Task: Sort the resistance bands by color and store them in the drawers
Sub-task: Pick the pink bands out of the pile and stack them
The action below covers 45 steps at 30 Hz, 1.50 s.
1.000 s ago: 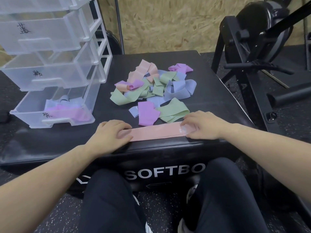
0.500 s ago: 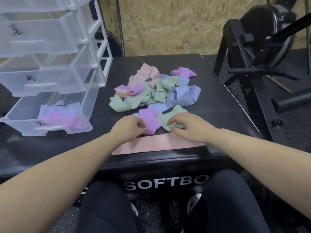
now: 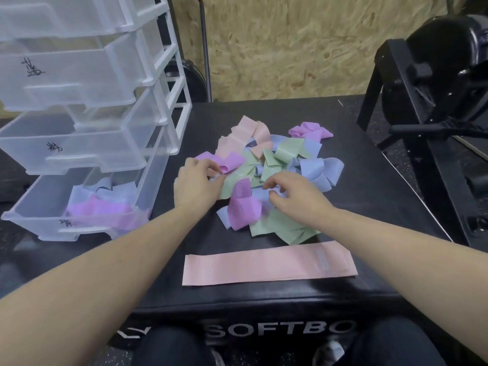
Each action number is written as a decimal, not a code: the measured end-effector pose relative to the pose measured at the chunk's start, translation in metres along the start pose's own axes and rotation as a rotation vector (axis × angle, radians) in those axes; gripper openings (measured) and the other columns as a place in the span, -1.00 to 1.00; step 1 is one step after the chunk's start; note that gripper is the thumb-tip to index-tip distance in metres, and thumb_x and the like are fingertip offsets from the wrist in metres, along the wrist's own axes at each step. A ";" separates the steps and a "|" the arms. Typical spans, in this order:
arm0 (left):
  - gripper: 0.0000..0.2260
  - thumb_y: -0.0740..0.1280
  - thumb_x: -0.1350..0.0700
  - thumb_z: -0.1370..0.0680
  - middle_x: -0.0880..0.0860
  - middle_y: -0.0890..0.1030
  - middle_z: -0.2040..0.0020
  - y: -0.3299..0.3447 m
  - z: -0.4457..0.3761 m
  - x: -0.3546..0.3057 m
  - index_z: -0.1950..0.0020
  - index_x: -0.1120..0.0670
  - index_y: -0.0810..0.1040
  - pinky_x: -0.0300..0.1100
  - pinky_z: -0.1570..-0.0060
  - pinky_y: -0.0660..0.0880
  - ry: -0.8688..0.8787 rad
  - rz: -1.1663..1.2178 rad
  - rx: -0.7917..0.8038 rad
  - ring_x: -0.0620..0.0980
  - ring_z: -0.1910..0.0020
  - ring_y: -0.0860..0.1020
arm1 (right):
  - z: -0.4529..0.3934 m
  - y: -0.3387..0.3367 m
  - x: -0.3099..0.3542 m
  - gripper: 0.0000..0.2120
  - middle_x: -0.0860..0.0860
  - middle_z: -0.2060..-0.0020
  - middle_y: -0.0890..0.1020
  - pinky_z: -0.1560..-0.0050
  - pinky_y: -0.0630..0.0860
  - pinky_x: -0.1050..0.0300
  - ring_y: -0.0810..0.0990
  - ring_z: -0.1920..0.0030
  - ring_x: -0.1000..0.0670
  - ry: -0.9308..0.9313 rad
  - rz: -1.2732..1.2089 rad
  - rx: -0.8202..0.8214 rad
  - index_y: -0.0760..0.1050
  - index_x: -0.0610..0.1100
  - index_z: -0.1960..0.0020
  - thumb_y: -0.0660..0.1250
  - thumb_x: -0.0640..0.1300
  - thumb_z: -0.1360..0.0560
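1. A tangled heap of resistance bands [image 3: 274,165] lies on the black padded box [image 3: 369,186], a jumble of crumpled pink, purple, green and pale blue fabric loops.
2. One pink band [image 3: 269,264] lies apart from the heap, flat and straight near the front edge of the box, with a small label patch towards its right end.
3. The left hand [image 3: 195,183] is at the heap's left edge, fingers curled; its fingertips pinch the end of a rolled purple band [image 3: 224,161].
4. The right hand [image 3: 295,196] hovers over the middle of the heap with fingers bent down into the bands; whether it grips one cannot be told.
5. A folded purple band [image 3: 241,207] sits between the two hands, blurred.
6. To the left stands a clear plastic drawer unit [image 3: 169,107]. Its bottom drawer [image 3: 39,220] is pulled out and holds purple and pale blue bands; the drawers above carry handwritten marks.
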State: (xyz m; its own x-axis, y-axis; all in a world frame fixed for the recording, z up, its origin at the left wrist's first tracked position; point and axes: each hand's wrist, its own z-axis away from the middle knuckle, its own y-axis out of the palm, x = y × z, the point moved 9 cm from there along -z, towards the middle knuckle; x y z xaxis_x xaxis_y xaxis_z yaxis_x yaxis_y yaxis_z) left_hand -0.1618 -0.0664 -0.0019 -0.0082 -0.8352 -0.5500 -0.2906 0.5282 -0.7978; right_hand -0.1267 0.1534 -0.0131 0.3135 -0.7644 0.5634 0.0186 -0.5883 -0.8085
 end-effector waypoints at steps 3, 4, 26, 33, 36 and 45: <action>-0.66 0.30 -0.13 -0.55 0.05 0.48 -0.32 0.002 -0.021 0.012 -0.30 -0.09 0.54 0.04 -0.25 0.36 -0.092 -0.095 0.015 0.13 -0.29 0.45 | -0.017 0.006 0.009 -0.84 0.13 -0.01 0.59 -0.01 0.36 0.20 0.42 0.02 0.15 -0.043 -0.009 -0.010 0.58 -0.02 -0.07 0.27 -0.16 -0.56; -0.63 0.30 -0.14 -0.55 0.04 0.50 -0.33 0.006 -0.026 0.016 -0.33 -0.11 0.53 0.03 -0.26 0.36 -0.114 -0.117 0.048 0.13 -0.30 0.45 | -0.022 0.007 0.011 -0.84 0.14 0.02 0.57 0.00 0.34 0.22 0.42 0.03 0.15 -0.051 -0.015 -0.014 0.59 -0.02 -0.06 0.28 -0.17 -0.55; -0.95 0.38 0.03 -0.58 -0.05 0.63 0.13 -0.089 -0.043 -0.068 0.08 -0.09 0.59 -0.12 0.21 0.64 0.106 0.623 0.016 -0.05 0.13 0.61 | -0.052 -0.029 0.055 -0.41 0.13 -0.32 0.41 -0.10 0.50 0.15 0.49 -0.15 0.13 -0.032 -0.397 -0.176 0.25 0.19 -0.44 0.43 -0.01 -0.50; -0.89 0.40 0.07 -0.59 0.07 0.67 0.08 -0.105 -0.025 -0.109 -0.04 0.10 0.61 0.00 0.02 0.66 0.170 0.735 0.148 -0.01 0.18 0.64 | -0.067 -0.043 0.074 -0.66 0.04 -0.09 0.60 0.12 0.50 0.13 0.58 -0.10 0.04 0.084 -0.457 -0.149 0.48 0.01 -0.22 0.38 0.09 -0.49; -0.88 0.42 0.09 -0.57 0.07 0.66 0.06 -0.111 -0.022 -0.117 -0.05 0.10 0.61 -0.07 0.02 0.66 0.172 0.787 0.147 -0.03 0.15 0.65 | -0.064 -0.049 0.076 -0.67 -0.15 0.06 0.67 0.13 0.48 0.11 0.60 0.09 -0.05 0.100 -0.517 -0.171 0.57 -0.25 -0.03 0.27 0.04 -0.61; -0.83 0.38 0.24 -0.59 -0.02 0.71 0.19 -0.107 -0.013 -0.108 -0.16 0.09 0.54 -0.17 0.05 0.62 -0.037 1.122 0.228 -0.02 0.09 0.69 | -0.048 -0.094 0.085 -0.75 0.14 0.28 0.55 0.18 0.41 0.19 0.48 0.25 0.12 0.086 -0.663 -0.234 0.56 -0.13 0.10 0.43 0.07 -0.51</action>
State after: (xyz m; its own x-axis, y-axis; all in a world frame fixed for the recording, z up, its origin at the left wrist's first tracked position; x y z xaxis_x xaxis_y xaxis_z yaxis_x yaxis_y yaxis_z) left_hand -0.1423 -0.0348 0.1464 -0.1245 0.1276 -0.9840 0.0431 0.9915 0.1231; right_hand -0.1473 0.1308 0.1188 0.2299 -0.2380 0.9437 -0.0277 -0.9708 -0.2381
